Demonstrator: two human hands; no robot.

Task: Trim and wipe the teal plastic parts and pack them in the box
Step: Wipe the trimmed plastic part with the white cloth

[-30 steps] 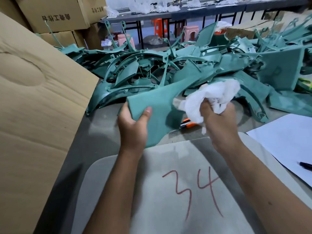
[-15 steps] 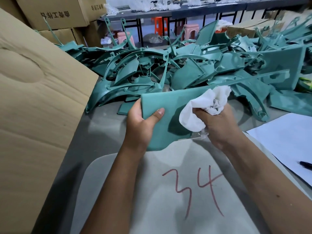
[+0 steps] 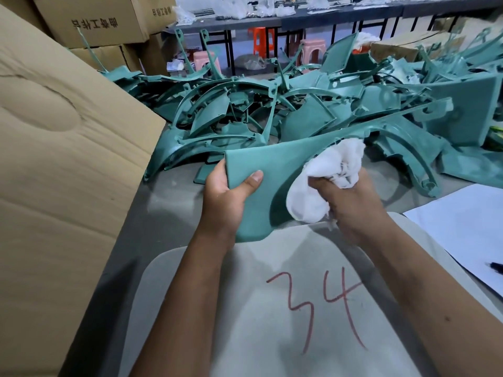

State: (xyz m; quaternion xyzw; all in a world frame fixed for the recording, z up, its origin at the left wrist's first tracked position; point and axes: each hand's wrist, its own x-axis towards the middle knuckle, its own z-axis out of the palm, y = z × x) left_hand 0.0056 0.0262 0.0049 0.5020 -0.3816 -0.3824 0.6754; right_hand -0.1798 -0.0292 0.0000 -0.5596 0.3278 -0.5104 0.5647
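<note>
We work with a single view, the head camera, so no second view shares any part of the scene. It sits above and behind our forearms and faces forward and down across the grey table (image 3: 163,219). Its wide-angle lens bends straight edges near the frame borders (note the bowed cardboard flap (image 3: 68,159) on our left). The nearest ground is the pale board marked 34 (image 3: 272,336), directly below the lens. Our left hand (image 3: 226,197) and right hand (image 3: 351,202) fall at mid-frame, close to the camera. Beyond them the view reaches the heap of teal parts (image 3: 299,110), then the far benches (image 3: 299,20) at the top edge, well apart from us.
</note>
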